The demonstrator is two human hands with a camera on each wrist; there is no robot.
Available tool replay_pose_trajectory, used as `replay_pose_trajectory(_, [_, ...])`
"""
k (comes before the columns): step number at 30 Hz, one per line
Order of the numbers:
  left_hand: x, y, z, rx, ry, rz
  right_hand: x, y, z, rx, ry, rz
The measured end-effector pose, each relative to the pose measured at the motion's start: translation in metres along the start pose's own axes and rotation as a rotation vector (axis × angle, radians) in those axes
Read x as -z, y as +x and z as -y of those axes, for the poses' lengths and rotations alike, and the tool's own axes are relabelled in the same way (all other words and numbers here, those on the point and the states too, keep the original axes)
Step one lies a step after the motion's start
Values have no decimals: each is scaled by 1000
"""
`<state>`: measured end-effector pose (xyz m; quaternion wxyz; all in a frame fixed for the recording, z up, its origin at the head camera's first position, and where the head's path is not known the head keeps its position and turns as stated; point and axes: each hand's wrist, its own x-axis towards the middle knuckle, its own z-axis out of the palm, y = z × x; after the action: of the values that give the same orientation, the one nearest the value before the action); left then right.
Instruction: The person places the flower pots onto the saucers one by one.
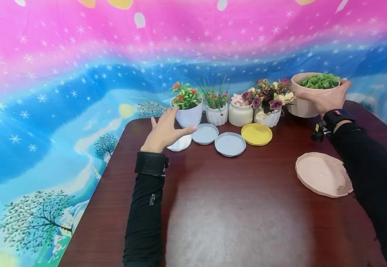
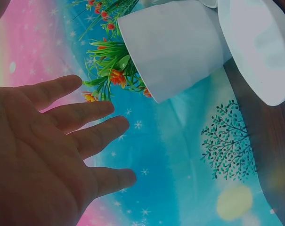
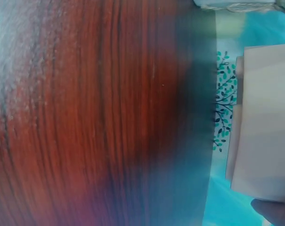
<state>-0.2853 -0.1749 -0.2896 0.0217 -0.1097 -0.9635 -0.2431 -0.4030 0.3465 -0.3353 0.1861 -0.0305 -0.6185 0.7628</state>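
"Two hands in the head view; which is nearer the pink pot [image 1: 301,105]?"

"The right hand [image 1: 328,98], gripping its right side near the rim. The pink saucer [image 1: 320,172] lies on the worktop [image 1: 213,178], nearer the person than that pot. The left hand [image 1: 162,131] is well apart, fingers spread, beside the white pot [image 1: 189,115]."

"Left wrist view?"

"Spread fingers, holding nothing, apart from the white pot."

"Right wrist view?"

"Backdrop [image 3: 222,202] shows between the pink pot's base and worktop, so I judge it held clear."
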Motion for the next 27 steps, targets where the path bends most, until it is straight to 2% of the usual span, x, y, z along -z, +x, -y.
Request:
replay_pose_trajectory(1, [0, 0, 0, 0, 3, 1, 0, -1, 1, 18, -136, -34])
replay_pose_trajectory(2, [0, 0, 1, 0, 5, 1, -1, -3, 2, 35, -322, -98])
replay_pose_trajectory(5, [-1, 1, 2, -4, 5, -2, 0, -4, 4, 59, -461, -146])
replay_pose_trajectory(16, [-3, 3, 2, -3, -3, -2, 6, -8, 5, 90, -381, -172])
replay_pose_trajectory(23, [-3, 3, 2, 5, -7, 3, 14, -17, 18, 83, -276, -110])
replay_pose_trajectory(27, [-3, 4, 1, 0, -6, -1, 19, -24, 21, 51, -259, -109])
